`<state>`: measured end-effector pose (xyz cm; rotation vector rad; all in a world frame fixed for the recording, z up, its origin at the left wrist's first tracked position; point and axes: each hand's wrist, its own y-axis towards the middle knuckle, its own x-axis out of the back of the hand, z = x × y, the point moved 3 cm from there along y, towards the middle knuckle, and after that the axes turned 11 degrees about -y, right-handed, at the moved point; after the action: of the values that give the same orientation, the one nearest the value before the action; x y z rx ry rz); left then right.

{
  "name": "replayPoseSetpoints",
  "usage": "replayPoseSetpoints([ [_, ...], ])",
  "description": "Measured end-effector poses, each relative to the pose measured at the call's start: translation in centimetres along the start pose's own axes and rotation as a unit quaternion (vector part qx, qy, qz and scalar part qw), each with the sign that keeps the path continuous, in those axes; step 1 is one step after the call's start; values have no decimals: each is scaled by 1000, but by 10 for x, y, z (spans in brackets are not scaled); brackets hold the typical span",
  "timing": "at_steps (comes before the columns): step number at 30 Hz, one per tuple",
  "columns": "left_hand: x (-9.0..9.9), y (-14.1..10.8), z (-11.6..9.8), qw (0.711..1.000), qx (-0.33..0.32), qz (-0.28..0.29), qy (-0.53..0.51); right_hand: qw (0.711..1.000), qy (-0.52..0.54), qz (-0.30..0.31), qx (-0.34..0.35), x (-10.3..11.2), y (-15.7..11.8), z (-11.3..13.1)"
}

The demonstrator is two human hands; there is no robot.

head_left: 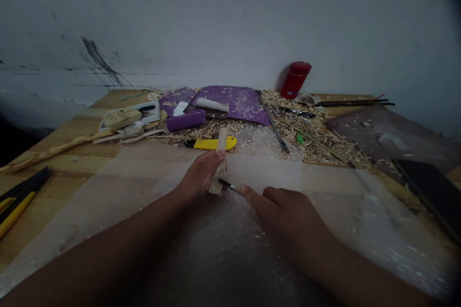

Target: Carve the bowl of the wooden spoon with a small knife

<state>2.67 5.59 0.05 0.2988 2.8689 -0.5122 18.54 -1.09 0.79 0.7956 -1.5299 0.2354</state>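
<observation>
A small pale piece of wood [223, 138] stands tilted near the middle of the view, above a translucent plastic sheet [144, 187]. My left hand [200, 172] is closed round its left side, thumb near its middle. My right hand [284, 211] is closed on a thin carving tool [234, 187], index finger stretched along the handle. The tool's dark tip touches or nearly touches the lower part of the wood. Just behind the wood lies a yellow utility knife [212, 144], partly covered by it.
Wood shavings [324, 144] cover the table's back. Around them are a purple sheet [245, 100], a purple roll [186, 120], a red cylinder [296, 80], a white tray [157, 114], a long stick [54, 153], yellow-black pliers-like handles [21, 201] and a dark flat object [428, 192].
</observation>
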Motion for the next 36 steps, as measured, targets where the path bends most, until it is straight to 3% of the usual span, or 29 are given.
replayPoseSetpoints([
  [9,-5,-2,-2,995,11,63,70,999,-26,21,38,13,3,-1],
  [12,-5,-1,0,989,30,112,97,997,-48,20,54,17,5,-4],
  [17,-3,4,1,976,45,170,130,995,-71,4,75,22,10,-8],
  [22,-4,5,2,963,71,208,157,995,-36,-49,74,18,11,-11],
  [26,-4,1,-1,971,78,194,120,991,115,-72,17,9,9,-25],
  [30,-4,-5,-6,979,67,171,90,973,185,-100,-99,2,6,-42],
  [33,-6,-8,-7,972,89,207,71,950,241,-86,-178,-6,7,-44],
  [36,-9,-10,-3,961,133,232,76,933,301,-46,-194,-13,13,-40],
])
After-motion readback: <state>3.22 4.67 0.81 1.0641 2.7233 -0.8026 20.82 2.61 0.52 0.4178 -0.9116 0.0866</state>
